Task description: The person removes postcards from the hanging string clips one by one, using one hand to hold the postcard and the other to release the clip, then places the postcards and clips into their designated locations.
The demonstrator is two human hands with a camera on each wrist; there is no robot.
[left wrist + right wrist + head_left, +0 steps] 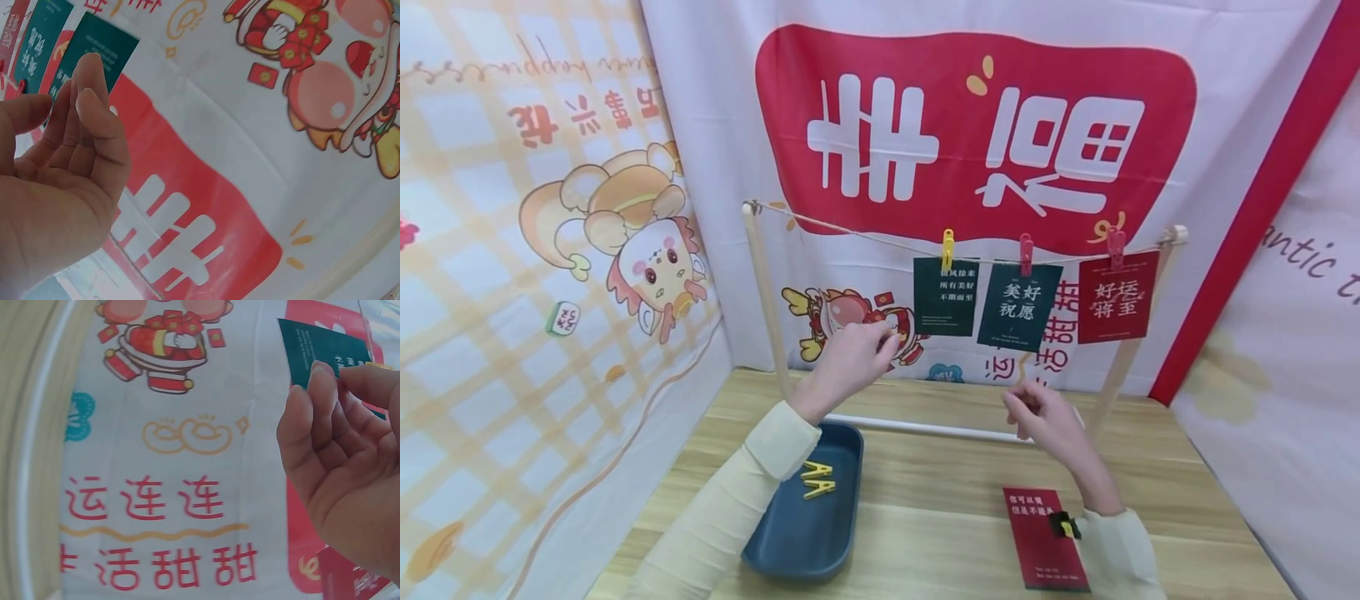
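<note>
My left hand (pixel 853 358) is raised in front of the frame, left of the hanging cards, its fingers loosely bent with nothing between them. Lower right, my right hand (pixel 1048 421) is below the cards, also loosely bent and holding nothing. On the string (pixel 850 227) hang a dark green card (pixel 943 315) under a yellow clothespin (pixel 948 247), a second green card (pixel 1011 329) under a pink clothespin (pixel 1026 248), and a red card (pixel 1117 325) under another pink clothespin (pixel 1116 243). Neither hand touches a card.
A wooden frame (pixel 763 292) carries the string. A blue tray (pixel 805 542) with yellow clothespins (pixel 820 480) stands at the left, partly under my left sleeve. Another red card (pixel 1037 542) lies on the wooden table (pixel 925 517) beside my right sleeve. Printed cloths surround the table.
</note>
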